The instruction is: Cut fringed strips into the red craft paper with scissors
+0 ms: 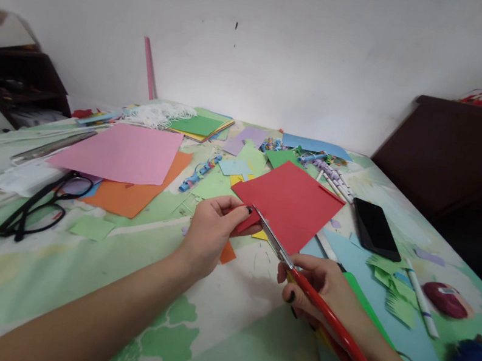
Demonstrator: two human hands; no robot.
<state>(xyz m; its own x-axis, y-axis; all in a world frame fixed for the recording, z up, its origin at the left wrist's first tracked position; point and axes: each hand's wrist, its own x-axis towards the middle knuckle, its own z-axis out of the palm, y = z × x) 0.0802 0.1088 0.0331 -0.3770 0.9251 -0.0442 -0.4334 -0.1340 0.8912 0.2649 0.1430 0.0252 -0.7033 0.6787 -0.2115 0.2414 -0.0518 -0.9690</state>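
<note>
Between the thumb and fingers of my left hand (pixel 214 231) is a small piece of red paper (pixel 247 223), pinched near its edge. My right hand (pixel 320 286) grips a pair of scissors with red handles (pixel 321 308). Their metal blades (pixel 272 238) point up and left, with the tips at the small red piece. Whether the blades are parted is hard to make out. Just beyond both hands lies a larger red sheet (pixel 295 202) on the table.
Pink paper (pixel 125 152) and orange paper (pixel 141 194) lie left, beside black eyeglasses (pixel 39 211). A phone (pixel 376 228), a white marker (pixel 422 300) and fringed green scraps (pixel 394 286) lie right. White string (pixel 155 114) and a blue decorated tube (pixel 200 174) sit farther back.
</note>
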